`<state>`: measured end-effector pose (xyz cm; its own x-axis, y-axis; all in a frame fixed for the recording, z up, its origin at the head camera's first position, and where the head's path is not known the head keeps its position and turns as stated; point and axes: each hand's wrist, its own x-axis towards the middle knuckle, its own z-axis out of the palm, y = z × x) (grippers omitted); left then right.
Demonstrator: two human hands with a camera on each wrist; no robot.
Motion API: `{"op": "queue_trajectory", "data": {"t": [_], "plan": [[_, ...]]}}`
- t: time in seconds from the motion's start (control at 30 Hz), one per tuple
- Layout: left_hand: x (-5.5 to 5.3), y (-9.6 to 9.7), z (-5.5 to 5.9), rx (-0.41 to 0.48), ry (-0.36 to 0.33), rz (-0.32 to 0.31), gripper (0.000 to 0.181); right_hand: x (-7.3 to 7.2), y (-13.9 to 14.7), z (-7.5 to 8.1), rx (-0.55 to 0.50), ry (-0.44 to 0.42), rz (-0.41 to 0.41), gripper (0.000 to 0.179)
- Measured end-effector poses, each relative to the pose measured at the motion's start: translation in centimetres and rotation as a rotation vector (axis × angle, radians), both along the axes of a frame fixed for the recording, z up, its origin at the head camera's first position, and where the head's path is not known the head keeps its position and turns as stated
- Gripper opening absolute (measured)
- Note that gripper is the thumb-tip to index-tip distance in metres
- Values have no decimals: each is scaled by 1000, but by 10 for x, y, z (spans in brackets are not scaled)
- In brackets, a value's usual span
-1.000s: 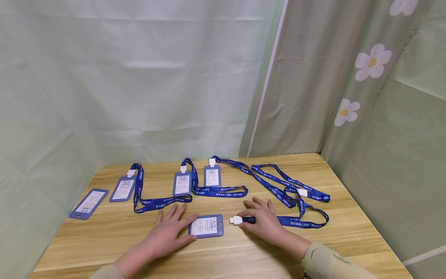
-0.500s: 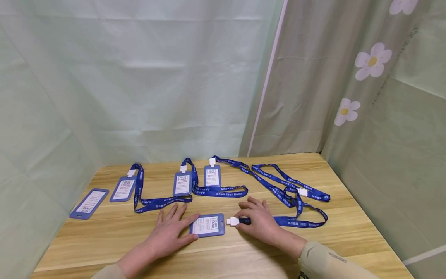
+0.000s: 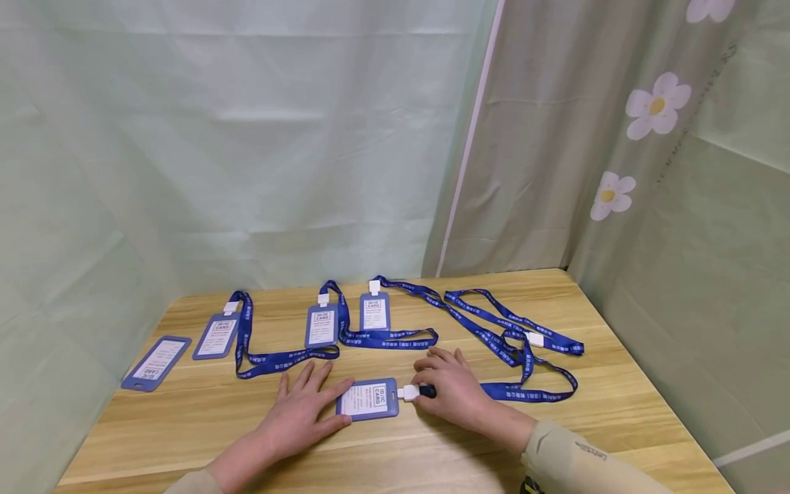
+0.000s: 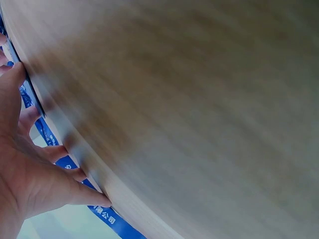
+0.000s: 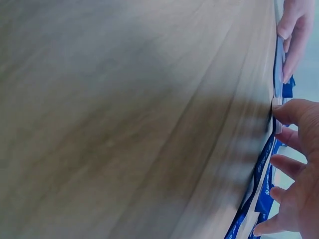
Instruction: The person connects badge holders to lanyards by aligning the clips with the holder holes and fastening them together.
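In the head view, a blue badge holder (image 3: 368, 398) with a white card lies flat on the wooden table, slotted end to the right. My left hand (image 3: 302, 416) is spread over its left end, straight thumb and index finger touching it; the other fingertips rest on the wood. My right hand (image 3: 453, 390) pinches the white clip (image 3: 410, 392) of a blue lanyard (image 3: 524, 393) between thumb and index finger. The clip's tip is right at the holder's slotted end; whether it enters the slot I cannot tell. The right wrist view shows the thumb (image 5: 294, 110) on the clip.
Behind my hands lie badge holders with lanyards attached (image 3: 215, 336), (image 3: 321, 325), (image 3: 374, 312). A loose badge holder (image 3: 157, 362) lies at far left. Another lanyard (image 3: 494, 317) with a white clip (image 3: 535, 339) lies at the back right. Curtains (image 3: 278, 137) stand behind the table (image 3: 617, 425).
My right hand has moved left with the lanyard clip, closing the gap to the badge holder. The holder shifted slightly right at first; my left hand has stayed nearly still.
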<state>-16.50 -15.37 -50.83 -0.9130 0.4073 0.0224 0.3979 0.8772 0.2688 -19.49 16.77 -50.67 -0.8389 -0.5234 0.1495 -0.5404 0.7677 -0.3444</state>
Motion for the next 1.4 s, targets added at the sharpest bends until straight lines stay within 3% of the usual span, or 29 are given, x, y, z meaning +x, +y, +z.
{"op": "queue_trajectory", "data": {"t": [0.2, 0.53, 0.77, 1.4], "plan": [[0, 0, 1, 1, -9, 2, 67, -1, -2, 1, 2, -25, 14, 27], [0, 0, 2, -3, -10, 0, 67, 0, 6, -9, -117, -72, -6, 29], [1, 1, 3, 3, -21, 5, 66, 1, 9, -9, -125, -117, -7, 32], [1, 2, 4, 26, -48, 12, 66, 0, 8, -13, -207, -117, -40, 30]]}}
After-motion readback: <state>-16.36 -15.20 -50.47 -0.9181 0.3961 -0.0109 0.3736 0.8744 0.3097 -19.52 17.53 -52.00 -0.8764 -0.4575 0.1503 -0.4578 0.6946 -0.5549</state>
